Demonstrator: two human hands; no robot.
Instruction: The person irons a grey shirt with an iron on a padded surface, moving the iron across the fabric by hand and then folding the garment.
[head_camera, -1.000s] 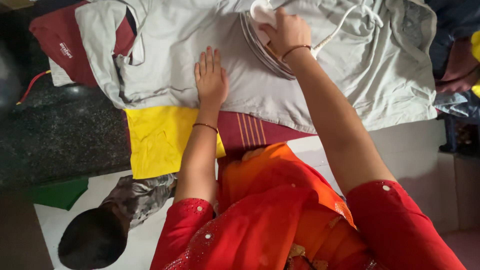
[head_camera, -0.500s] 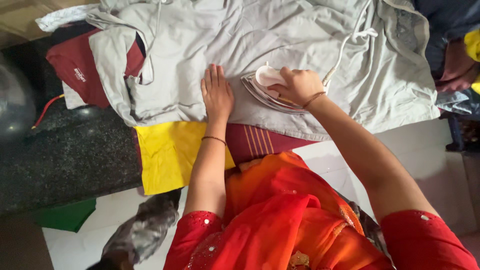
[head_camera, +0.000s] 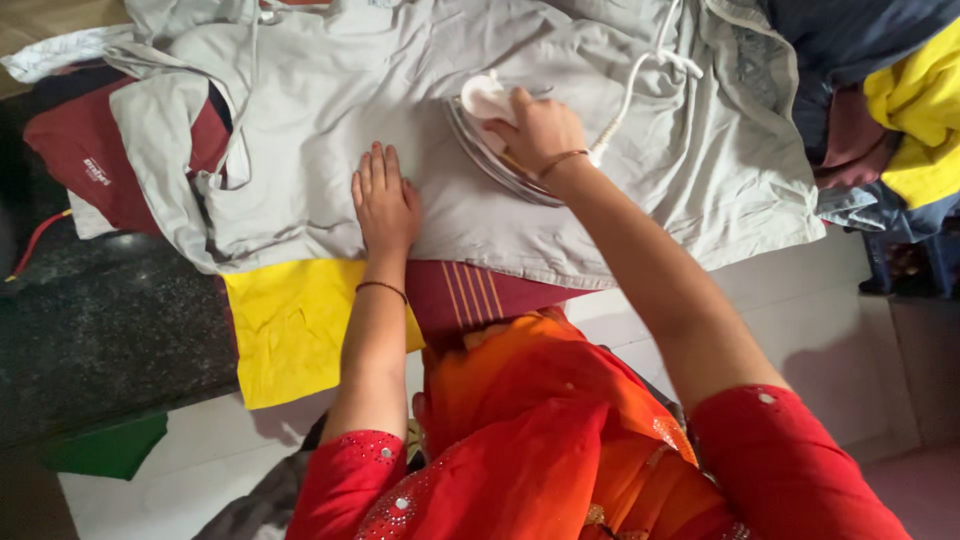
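Step in hand, as I judge it: pressing a pale grey cotton hooded garment (head_camera: 560, 60) spread flat over a yellow cloth (head_camera: 290, 320) and a maroon striped cloth (head_camera: 470, 295).

My right hand (head_camera: 540, 130) is wrapped tight around the handle of the pale, metal-soled electric iron (head_camera: 490, 125), which sits on the garment's middle. My left hand (head_camera: 385, 200) lies flat, fingers together, pinning the fabric just beside it.

Next move calls for keeping the cloth taut and my left fingers away from the soleplate.

Hidden: the iron's tip, the handle under my fingers, where its white cord (head_camera: 640, 70) ends, and the garment's upper edge.
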